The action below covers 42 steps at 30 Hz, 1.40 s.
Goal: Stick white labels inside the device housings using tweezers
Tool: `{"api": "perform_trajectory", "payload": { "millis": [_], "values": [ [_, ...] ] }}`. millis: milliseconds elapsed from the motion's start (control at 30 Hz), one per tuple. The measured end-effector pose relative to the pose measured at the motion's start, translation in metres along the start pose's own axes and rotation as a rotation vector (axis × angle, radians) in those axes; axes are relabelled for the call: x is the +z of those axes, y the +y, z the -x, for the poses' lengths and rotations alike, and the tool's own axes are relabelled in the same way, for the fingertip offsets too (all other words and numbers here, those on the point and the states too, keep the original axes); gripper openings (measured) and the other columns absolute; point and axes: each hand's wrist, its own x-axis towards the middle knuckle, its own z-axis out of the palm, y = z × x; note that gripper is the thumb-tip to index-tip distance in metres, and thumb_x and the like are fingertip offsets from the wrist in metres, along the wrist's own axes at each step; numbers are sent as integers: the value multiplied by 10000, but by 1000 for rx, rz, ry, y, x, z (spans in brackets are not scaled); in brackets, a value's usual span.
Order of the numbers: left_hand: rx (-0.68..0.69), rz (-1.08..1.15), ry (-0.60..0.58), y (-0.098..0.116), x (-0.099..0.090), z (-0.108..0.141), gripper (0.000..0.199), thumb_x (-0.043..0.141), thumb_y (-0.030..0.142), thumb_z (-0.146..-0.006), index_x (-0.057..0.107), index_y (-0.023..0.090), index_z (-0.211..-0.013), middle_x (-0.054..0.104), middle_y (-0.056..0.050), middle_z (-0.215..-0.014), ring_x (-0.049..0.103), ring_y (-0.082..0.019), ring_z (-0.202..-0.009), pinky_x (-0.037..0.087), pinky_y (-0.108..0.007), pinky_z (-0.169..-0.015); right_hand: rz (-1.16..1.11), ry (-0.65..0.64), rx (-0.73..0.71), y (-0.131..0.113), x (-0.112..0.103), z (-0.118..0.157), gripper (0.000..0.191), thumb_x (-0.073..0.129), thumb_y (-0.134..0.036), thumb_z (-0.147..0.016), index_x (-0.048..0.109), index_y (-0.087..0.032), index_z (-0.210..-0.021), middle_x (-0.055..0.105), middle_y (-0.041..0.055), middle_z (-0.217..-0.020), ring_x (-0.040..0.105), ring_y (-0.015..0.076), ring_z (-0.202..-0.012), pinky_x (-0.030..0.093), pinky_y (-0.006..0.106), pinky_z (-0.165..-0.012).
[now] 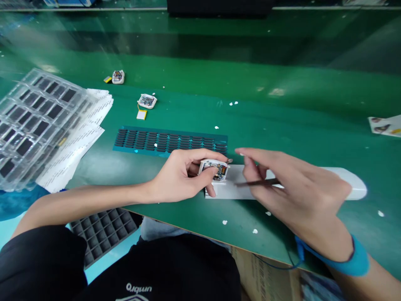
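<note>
Left hand, one: fingers closed around one small white open casing, circuit parts visible inside, held just above the left end of a white block.

Right hand, one: fingers pinched shut on one pair of dark tweezers, tips pointing left toward the casing, just short of it. Blue wrist strap, one, on the right wrist, with a cord running off it.

White block, one, lying near the bench's front edge, under both hands.

Teal sheet, one, flat on the bench just behind the hands, carrying rows of small dark pads; too many and too small to count.

Further open casings, two: one behind the sheet with a yellow flat cell beside it, one farther back toward the far left.

Clear blister trays, a stack at the left edge, pockets holding dark square parts; number of trays cannot be told. Printed white sheets, a fanned pile beneath the stack.

Dark grid tray, one, below the front edge at left; contents cannot be told.

Printed card, one, at the right edge.

Small white scraps scattered on the bench.
</note>
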Motion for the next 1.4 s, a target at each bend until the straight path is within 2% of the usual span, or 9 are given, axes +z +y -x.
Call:
{"api": "perform_trajectory", "payload": {
  "millis": [233,367,600,833,933,1033,1133,1233,1400],
  "values": [
    [13,53,-11,-1,0,-2,226,679,194,-929,621,154,-1144,689,14,-841,773,-117,-622,595,-162,-562,24,-42,-137,9,0,4,638,634,63,-962,611,-239,-1523,768,81,-1354,810,254,-1078,686,363,-862],
    [11,50,2,-4,0,-2,217,699,200,-915,609,168,-1110,669,31,-783,778,-124,-621,550,-147,-525,144,-57,-234,5,-5,6,627,604,25,-1003,562,-212,-1581,797,72,-1268,816,239,-849,635,349,-615],
    [9,67,14,-6,3,-1,247,709,174,-881,572,189,-1086,642,57,-719,779,-130,-627,560,-144,-526,145,-92,-316,-5,-6,2,643,604,-73,-1054,446,-126,-1674,772,133,-1298,817,246,-854,652,347,-666],
    [63,12,55,-11,7,0,229,705,201,-886,528,206,-1030,704,46,-686,753,-124,-586,580,-153,-514,220,-55,-369,-12,1,-2,531,744,-38,-971,597,17,-1479,781,205,-1239,796,233,-761,585,342,-590],
    [167,-99,108,-13,7,2,150,680,235,-929,540,198,-967,701,33,-654,718,-106,-533,526,-135,-476,128,-75,-319,-10,3,-1,465,707,-16,-979,621,-4,-1436,771,207,-1280,816,248,-850,621,347,-653],
    [263,-197,130,-13,7,4,136,672,255,-962,553,193,-936,690,35,-617,673,-82,-483,453,-115,-437,-116,-88,-186,-8,3,-1,424,635,-11,-1016,649,-145,-1419,802,116,-1254,826,223,-909,660,314,-739],
    [329,-228,102,-10,6,6,121,666,254,-984,573,185,-947,711,25,-625,701,-88,-510,472,-109,-455,-273,-71,-21,-8,2,-5,258,621,-100,-1071,704,-249,-1264,827,-10,-932,750,139,-628,589,242,-560],
    [386,-285,69,-7,5,6,57,646,193,-988,593,174,-975,734,18,-649,714,-84,-531,500,-106,-490,-418,-120,134,-11,1,-9,52,661,-222,-1084,709,-225,-1104,689,-64,-648,549,79,-421,457,201,-425],
    [410,-370,-13,-4,-1,3,68,693,207,-988,643,164,-976,749,19,-701,730,-79,-601,551,-135,-589,-533,-166,288,-14,0,-11,123,679,-298,-1075,718,-212,-995,749,-16,-741,582,89,-474,425,204,-410]
  ]
}}
